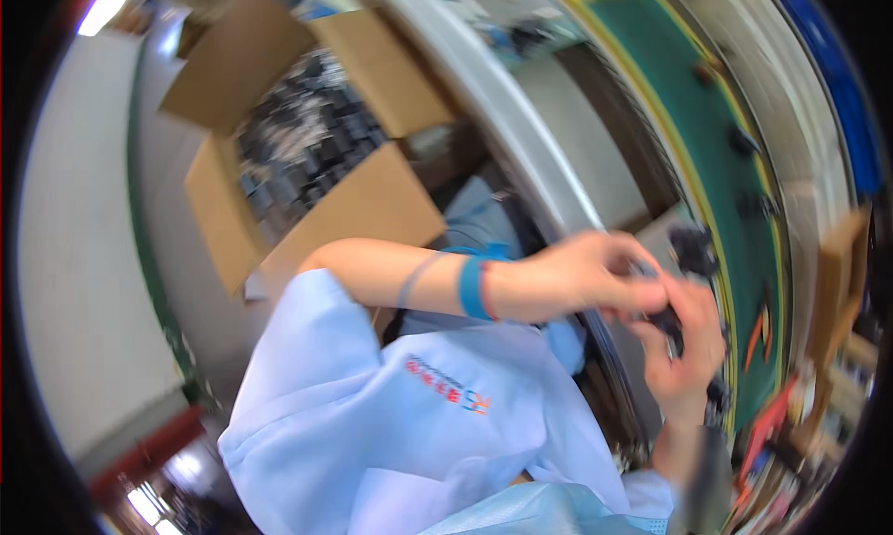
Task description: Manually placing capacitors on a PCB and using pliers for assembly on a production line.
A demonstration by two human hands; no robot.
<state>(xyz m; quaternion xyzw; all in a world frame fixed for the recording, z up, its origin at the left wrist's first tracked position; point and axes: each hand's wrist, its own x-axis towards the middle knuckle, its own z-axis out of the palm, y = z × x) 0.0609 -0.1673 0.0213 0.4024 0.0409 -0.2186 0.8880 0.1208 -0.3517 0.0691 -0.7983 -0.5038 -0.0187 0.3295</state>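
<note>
My left hand (600, 274) reaches in from the left, a blue strap (473, 287) around its wrist. Its thumb and fingers are pinched together, touching my right hand (690, 335). The right hand comes up from the lower right with its fingers curled. Between the two hands is a small black part (666, 323), mostly covered by fingers and blurred, so its kind does not show. Just beyond the hands, a cluster of black parts (693, 248) sits at the edge of the green work surface (651, 46).
An open cardboard box (391, 195) full of dark and silvery pieces stands at the left. A pale metal rail (521, 116) runs beside the hands. On the green surface lie several black parts and an orange-handled tool (758, 338). Another cardboard box (837, 274) stands far right.
</note>
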